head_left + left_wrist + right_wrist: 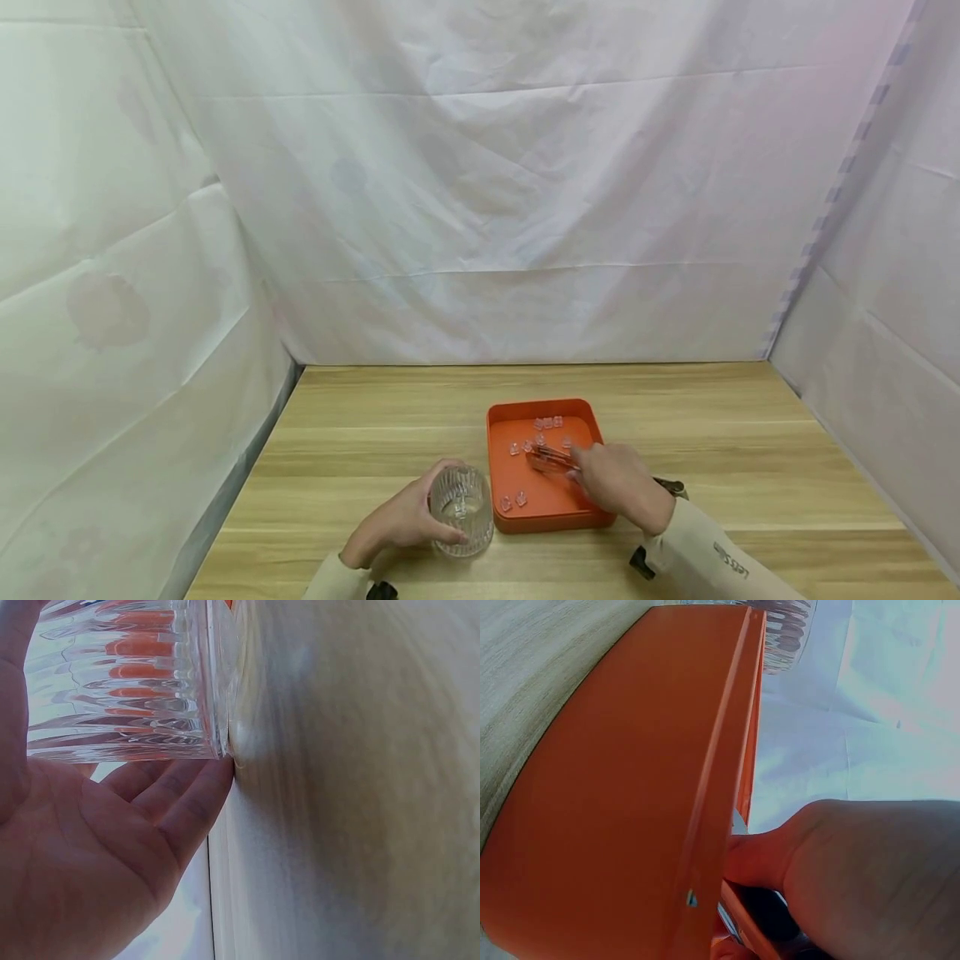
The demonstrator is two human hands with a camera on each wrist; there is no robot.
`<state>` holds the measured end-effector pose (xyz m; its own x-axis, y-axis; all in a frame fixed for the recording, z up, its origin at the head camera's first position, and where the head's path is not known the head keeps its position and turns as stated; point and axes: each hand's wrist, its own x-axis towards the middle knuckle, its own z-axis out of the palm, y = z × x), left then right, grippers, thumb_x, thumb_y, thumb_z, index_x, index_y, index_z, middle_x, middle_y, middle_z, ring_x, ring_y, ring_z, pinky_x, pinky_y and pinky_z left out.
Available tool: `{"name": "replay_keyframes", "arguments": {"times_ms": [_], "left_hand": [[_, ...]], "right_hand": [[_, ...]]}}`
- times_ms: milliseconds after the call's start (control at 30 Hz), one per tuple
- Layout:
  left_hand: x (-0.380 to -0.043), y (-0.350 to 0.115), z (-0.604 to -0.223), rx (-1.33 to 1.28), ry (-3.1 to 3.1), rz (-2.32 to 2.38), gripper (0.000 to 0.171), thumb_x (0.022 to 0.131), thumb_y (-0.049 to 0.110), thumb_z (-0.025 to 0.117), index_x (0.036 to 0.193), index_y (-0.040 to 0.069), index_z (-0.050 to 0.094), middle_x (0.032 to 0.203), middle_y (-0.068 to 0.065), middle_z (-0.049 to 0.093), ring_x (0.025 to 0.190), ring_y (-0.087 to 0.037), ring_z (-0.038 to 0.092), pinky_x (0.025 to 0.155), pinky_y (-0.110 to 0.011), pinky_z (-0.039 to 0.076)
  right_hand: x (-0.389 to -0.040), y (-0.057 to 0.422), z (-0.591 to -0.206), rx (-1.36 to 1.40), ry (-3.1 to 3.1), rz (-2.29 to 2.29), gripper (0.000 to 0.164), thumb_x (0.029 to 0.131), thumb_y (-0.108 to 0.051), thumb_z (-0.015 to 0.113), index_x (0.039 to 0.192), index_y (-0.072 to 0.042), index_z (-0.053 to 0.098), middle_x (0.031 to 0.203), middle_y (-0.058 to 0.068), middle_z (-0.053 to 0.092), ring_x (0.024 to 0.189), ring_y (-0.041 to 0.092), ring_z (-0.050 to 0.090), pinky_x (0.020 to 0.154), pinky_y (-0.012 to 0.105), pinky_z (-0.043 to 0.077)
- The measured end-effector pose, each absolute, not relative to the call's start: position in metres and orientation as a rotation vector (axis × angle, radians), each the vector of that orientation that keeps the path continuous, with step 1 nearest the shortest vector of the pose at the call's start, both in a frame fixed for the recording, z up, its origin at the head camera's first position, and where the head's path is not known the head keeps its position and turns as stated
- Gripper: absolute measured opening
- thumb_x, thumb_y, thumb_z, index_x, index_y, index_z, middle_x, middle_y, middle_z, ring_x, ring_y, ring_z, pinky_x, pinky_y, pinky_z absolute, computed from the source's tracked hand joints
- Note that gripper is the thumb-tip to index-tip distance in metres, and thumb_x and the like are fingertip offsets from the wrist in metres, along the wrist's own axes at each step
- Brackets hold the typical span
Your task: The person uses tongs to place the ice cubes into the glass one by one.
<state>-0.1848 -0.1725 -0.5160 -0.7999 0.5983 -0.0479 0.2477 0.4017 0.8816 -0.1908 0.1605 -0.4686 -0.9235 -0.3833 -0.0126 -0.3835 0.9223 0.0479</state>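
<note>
A clear ribbed glass stands on the table, and my left hand grips it from the left side, thumb in front and fingers behind. In the left wrist view its ribbed wall sits against the palm. My right hand reaches over the right side of an orange tray, holding a pair of metal tongs. The tips of the tongs are low inside the tray, beside a clear cube. In the right wrist view the tray's side wall hides most of the tongs.
Several clear cubes lie scattered in the tray, with a row at its back and a pair near the front left. The wooden table ends at white cloth behind and at both sides.
</note>
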Motion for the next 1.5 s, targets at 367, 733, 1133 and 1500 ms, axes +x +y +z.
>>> {"name": "replay_keyframes", "arguments": {"times_ms": [367,733,1133,1500], "left_hand": [[-0.184,-0.173,-0.514,0.728,2.301,1.376,0.094,0.071,0.027,0.089,0.147,0.013,0.034,0.128,-0.014,0.055,0.114,-0.029,0.056,0.09,-0.041,0.05],[-0.186,-0.173,-0.516,0.698,2.303,1.363,0.094,0.072,0.027,0.089,0.147,0.014,0.034,0.129,-0.015,0.055,0.113,-0.029,0.056,0.089,-0.041,0.051],[-0.189,-0.174,-0.518,0.71,2.318,1.354,0.096,0.071,0.033,0.089,0.147,0.014,0.034,0.128,-0.011,0.054,0.113,-0.028,0.056,0.088,-0.038,0.05],[-0.186,-0.174,-0.519,0.7,2.301,1.369,0.094,0.071,0.031,0.089,0.146,0.017,0.035,0.129,-0.012,0.054,0.113,-0.028,0.056,0.089,-0.038,0.051]], "right_hand": [[-0.195,0.165,-0.462,-0.585,3.123,-0.042,0.02,0.093,-0.037,0.067,0.093,-0.018,0.062,0.056,-0.003,0.041,0.049,0.013,0.041,0.043,0.032,0.037],[-0.198,0.17,-0.454,-0.663,3.188,-0.108,0.024,0.093,-0.039,0.066,0.089,-0.016,0.059,0.057,-0.005,0.043,0.048,0.012,0.039,0.043,0.029,0.034],[-0.2,0.176,-0.444,-0.761,3.289,-0.104,0.029,0.093,-0.037,0.067,0.082,-0.016,0.051,0.054,-0.006,0.037,0.044,0.009,0.034,0.041,0.025,0.029],[-0.198,0.176,-0.44,-0.742,3.284,-0.177,0.03,0.092,-0.036,0.069,0.078,-0.018,0.049,0.055,-0.008,0.036,0.045,0.007,0.033,0.043,0.023,0.028]]}}
